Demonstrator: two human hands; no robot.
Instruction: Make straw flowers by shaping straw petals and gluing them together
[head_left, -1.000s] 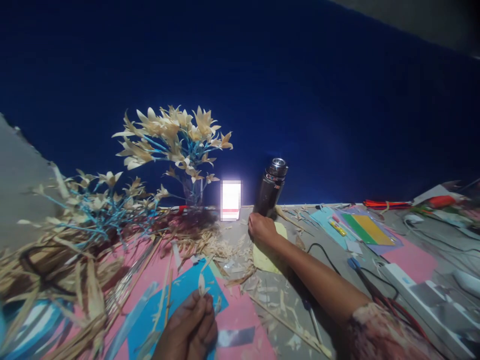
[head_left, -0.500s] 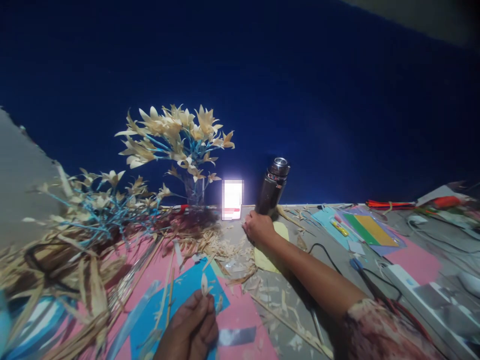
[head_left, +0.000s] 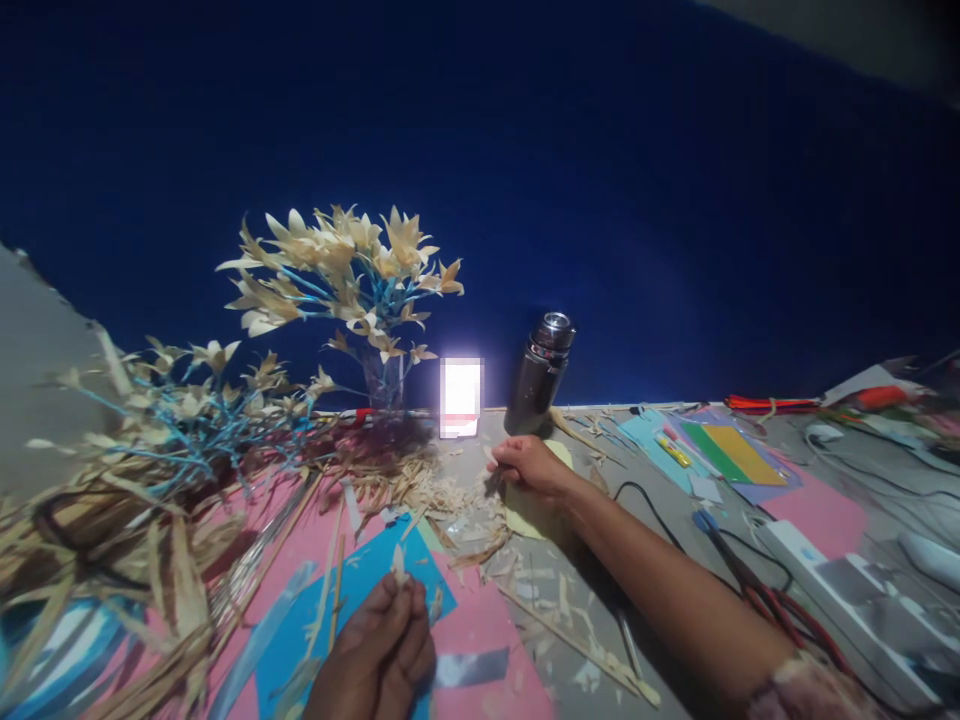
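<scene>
My left hand [head_left: 386, 635] is closed in a pinch on a pale, petal-shaped piece of dried husk [head_left: 399, 562], which points upward above the blue sheet [head_left: 360, 570]. My right hand [head_left: 529, 462] reaches out to the front of a dark metal flask [head_left: 536, 385]. Its thumb and forefinger are pinched together, with a small pale piece [head_left: 490, 456] at their tips that looks like husk. Beneath and beside this hand lie a yellow sheet [head_left: 551, 515] and a scatter of cut husk bits [head_left: 431, 485].
Cream flowers [head_left: 337, 250] on blue stems stand in a clear vase at the wall; more flowers [head_left: 210, 400] lie left. Long dried husks [head_left: 176, 590] cover the left side. At right are pliers [head_left: 731, 555], a power strip [head_left: 840, 600], cables and coloured sheets [head_left: 735, 455]. A bright blurred screen [head_left: 460, 395] leans mid-back.
My right hand has drawn slightly down from the flask's base, and a pale piece now shows at its fingertips. My left hand keeps its pinch. The view has shifted a little.
</scene>
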